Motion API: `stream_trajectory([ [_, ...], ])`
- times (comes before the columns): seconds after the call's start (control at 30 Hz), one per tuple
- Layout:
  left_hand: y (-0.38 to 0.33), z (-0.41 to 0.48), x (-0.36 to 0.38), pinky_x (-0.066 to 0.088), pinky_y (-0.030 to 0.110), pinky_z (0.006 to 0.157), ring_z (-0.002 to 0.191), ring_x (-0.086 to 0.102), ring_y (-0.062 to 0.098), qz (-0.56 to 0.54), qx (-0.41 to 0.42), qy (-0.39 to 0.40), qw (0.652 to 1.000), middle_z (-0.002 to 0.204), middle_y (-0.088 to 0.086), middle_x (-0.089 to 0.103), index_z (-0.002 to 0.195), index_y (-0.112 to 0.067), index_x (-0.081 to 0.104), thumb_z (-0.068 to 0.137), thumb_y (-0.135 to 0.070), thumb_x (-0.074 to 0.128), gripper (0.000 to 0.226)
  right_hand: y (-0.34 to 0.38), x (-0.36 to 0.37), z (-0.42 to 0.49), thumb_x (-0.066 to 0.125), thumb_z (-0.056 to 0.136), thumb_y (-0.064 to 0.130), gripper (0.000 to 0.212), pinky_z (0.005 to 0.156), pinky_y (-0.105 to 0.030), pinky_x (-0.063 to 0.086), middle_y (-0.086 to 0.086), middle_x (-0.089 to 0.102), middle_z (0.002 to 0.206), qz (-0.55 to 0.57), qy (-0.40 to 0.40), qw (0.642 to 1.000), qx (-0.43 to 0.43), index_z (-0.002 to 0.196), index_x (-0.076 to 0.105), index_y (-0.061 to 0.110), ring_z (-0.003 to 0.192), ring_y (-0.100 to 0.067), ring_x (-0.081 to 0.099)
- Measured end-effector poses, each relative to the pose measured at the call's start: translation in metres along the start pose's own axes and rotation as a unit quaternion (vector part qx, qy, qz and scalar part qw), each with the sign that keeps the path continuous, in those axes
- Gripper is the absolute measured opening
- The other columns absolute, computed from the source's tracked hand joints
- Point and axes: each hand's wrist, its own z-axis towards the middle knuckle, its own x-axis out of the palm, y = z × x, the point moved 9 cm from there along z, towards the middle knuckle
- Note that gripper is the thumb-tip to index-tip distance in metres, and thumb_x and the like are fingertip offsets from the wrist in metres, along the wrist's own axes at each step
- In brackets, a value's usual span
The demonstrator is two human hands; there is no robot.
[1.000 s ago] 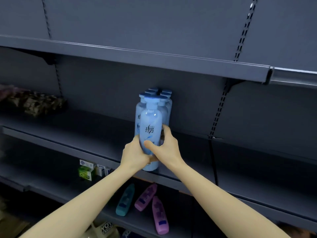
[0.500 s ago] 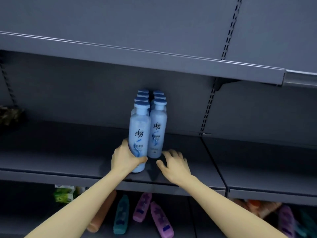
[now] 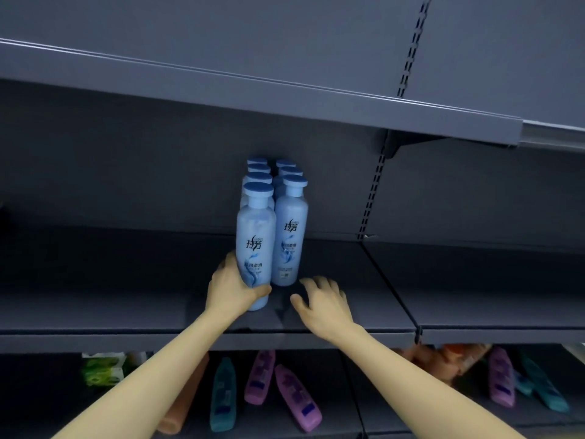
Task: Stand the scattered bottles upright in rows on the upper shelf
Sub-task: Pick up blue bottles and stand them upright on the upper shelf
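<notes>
Room either side on the shelf [image 3: 110,280]
Blue bottles [image 3: 289,236] block the middle (two rows deep); board above [image 3: 253,99] caps height.

Before you, the grey upper shelf [image 3: 120,299] carries blue bottles [image 3: 286,229] upright in two rows running back to the rear panel, the left row's front bottle [image 3: 255,245] standing nearest. On the lower shelf [image 3: 332,375] you have purple bottles [image 3: 297,399], a teal bottle [image 3: 223,394] and an orange bottle [image 3: 182,403] lying on their sides. Green boxes [image 3: 103,369] sit at its left, and more bottles [image 3: 500,378] lie to the right.
</notes>
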Motion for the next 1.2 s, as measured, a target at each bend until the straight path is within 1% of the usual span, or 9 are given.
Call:
stream_trajectory([
  [0.17, -0.002, 0.001, 0.001, 0.041, 0.027, 0.073, 0.104, 0.059, 0.028, 0.010, -0.003, 0.019, 1.000, 0.114, 0.008, 0.060, 0.122, -0.008, 0.043, 0.066, -0.020, 0.083, 0.070, 0.003, 0.002, -0.002, 0.037, 0.098, 0.043, 0.049, 0.107, -0.042, 0.029, -0.007, 0.038, 0.144, 0.000, 0.000, 1.000, 0.001, 0.141, 0.038, 0.018, 0.132, -0.028, 0.031],
  [0.43, 0.000, 0.000, 0.005, 0.042, 0.027, 0.073, 0.105, 0.059, 0.028, 0.001, -0.017, 0.034, 0.999, 0.117, 0.010, 0.058, 0.123, -0.006, 0.040, 0.068, -0.019, 0.083, 0.072, 0.004, 0.003, -0.006, 0.037, 0.098, 0.042, 0.050, 0.108, -0.042, 0.028, -0.007, 0.038, 0.145, 0.009, 0.002, 1.000, 0.005, 0.142, 0.037, 0.018, 0.133, -0.028, 0.030],
  [0.6, -0.001, 0.001, 0.003, 0.040, 0.027, 0.073, 0.106, 0.058, 0.027, 0.021, -0.009, 0.032, 0.999, 0.116, 0.007, 0.059, 0.125, -0.008, 0.040, 0.068, -0.022, 0.082, 0.072, 0.004, 0.003, -0.010, 0.038, 0.098, 0.042, 0.049, 0.109, -0.042, 0.028, -0.007, 0.038, 0.144, 0.011, -0.002, 1.000, 0.005, 0.141, 0.039, 0.017, 0.133, -0.028, 0.030],
  [0.8, 0.003, 0.004, 0.003, 0.043, 0.028, 0.074, 0.103, 0.059, 0.026, 0.032, -0.006, 0.039, 0.999, 0.113, 0.007, 0.060, 0.124, -0.008, 0.041, 0.068, -0.023, 0.082, 0.071, 0.001, 0.001, -0.012, 0.037, 0.098, 0.042, 0.050, 0.109, -0.042, 0.027, -0.008, 0.037, 0.145, 0.010, -0.005, 1.000, 0.008, 0.142, 0.038, 0.018, 0.134, -0.028, 0.029],
  [1.03, 0.005, 0.008, 0.004, 0.045, 0.028, 0.076, 0.104, 0.059, 0.026, 0.047, -0.002, 0.048, 0.998, 0.115, 0.007, 0.060, 0.125, -0.009, 0.041, 0.067, -0.024, 0.083, 0.073, -0.001, 0.001, -0.010, 0.037, 0.098, 0.042, 0.050, 0.110, -0.043, 0.026, -0.008, 0.037, 0.146, 0.008, -0.006, 1.000, 0.011, 0.142, 0.038, 0.017, 0.134, -0.029, 0.029],
  [1.2, 0.004, 0.008, 0.006, 0.044, 0.027, 0.075, 0.105, 0.059, 0.026, 0.048, 0.002, 0.052, 0.997, 0.116, 0.007, 0.059, 0.126, -0.008, 0.040, 0.068, -0.023, 0.082, 0.073, -0.001, 0.003, -0.007, 0.037, 0.098, 0.042, 0.050, 0.110, -0.044, 0.026, -0.008, 0.036, 0.146, 0.008, -0.003, 1.000, 0.016, 0.141, 0.038, 0.017, 0.134, -0.029, 0.028],
])
